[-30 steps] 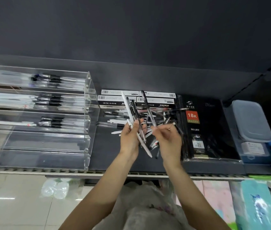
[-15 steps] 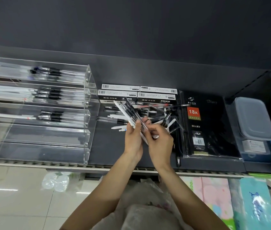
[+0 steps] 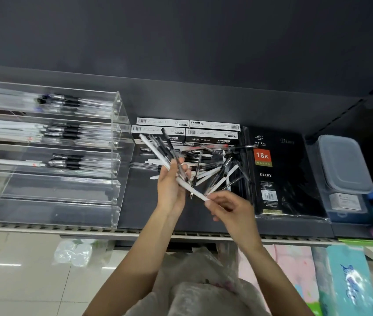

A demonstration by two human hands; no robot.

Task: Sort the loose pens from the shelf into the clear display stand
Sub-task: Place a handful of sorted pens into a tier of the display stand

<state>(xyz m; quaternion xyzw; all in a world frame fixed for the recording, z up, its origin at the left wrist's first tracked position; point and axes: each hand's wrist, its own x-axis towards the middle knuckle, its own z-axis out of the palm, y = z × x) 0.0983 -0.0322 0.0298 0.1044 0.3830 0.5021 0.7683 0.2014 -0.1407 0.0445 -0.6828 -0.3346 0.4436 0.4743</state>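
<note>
Left hand (image 3: pixel 169 190) gripping a fan of pens (image 3: pixel 167 153) above the shelf (image 3: pixel 158 222), right hand (image 3: pixel 231 207) pinching the lower end of one white pen (image 3: pixel 194 192) from that fan; loose pile (image 3: pixel 212 165) at 1 o'clock from the hands, stand (image 3: pixel 51 160) at 9 o'clock with the two lowest tiers seeming bare. Risk of pulling the white pen too fast and loosening the fan, with pens slipping off the front edge. Readable on the diary (image 3: pixel 279 172) at 3 o'clock: "18K", "DIARY", "Diary"; print on the boxes (image 3: pixel 187 128) at 12 o'clock too small.
</note>
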